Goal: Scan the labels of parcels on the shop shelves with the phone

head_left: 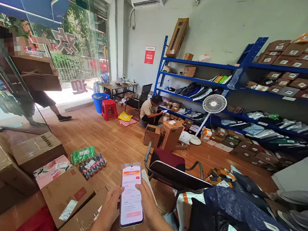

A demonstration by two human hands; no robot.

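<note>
Head view: slim rectangular smartphone with lit pale screen [130, 203] held above near edge of brown wood-plank floor [124, 145]. Left hand [112, 205] gripping its left edge, right hand [149, 197] its right, thumbs over screen. Left on floor, brown cardboard box with white label [65, 194]; right, maroon-seated black chair [168, 160].

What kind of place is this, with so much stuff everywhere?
Probably a parcel pick-up shop or small delivery depot. The blue shelves hold rows of labelled cardboard boxes, and labelled plastic mailing bags are heaped beside the chair.
</note>
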